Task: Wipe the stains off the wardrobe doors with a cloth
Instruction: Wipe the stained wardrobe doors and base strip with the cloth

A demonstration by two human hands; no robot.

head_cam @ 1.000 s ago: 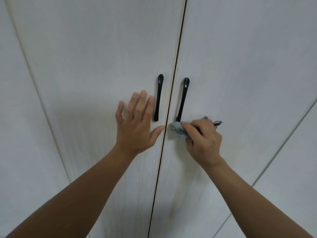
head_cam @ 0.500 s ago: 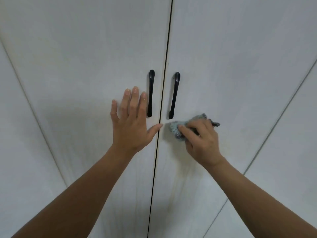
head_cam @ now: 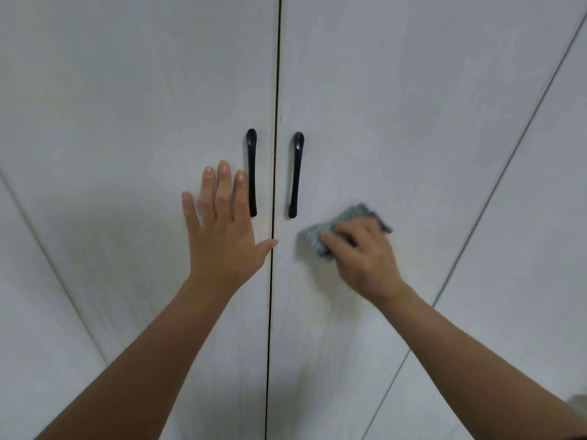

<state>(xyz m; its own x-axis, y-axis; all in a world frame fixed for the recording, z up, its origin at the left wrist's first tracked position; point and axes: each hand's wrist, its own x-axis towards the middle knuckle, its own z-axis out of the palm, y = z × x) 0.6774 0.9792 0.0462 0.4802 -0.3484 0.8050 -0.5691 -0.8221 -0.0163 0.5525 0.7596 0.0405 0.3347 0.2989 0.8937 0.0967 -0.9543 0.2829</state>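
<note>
1. Up close, two pale wardrobe doors meet at a dark vertical seam [head_cam: 275, 154], each with a slim black handle beside it.
2. On the left door [head_cam: 127, 122], the left hand [head_cam: 222, 236] lies flat and spread wide, palm against the panel, grasping nothing.
3. Its fingertips [head_cam: 224, 168] reach up beside the left handle [head_cam: 252, 173], the index finger just next to the handle's lower half; the thumb stretches sideways until its tip touches the seam.
4. On the right door [head_cam: 413, 122], the right hand [head_cam: 365, 255] is curled over a grey-blue cloth [head_cam: 320, 239], fingers bent and pressing it against the panel.
5. That cloth is bunched; one part pokes out past the fingers toward the seam, another shows above the knuckles.
6. It sits just below and to the right of the right handle [head_cam: 296, 174], near the handle's lower end but apart from it.
7. Both forearms are bare and rise from the bottom corners toward the doors' inner edges.
8. Faint brownish streaks run down the right door below the cloth.
</note>
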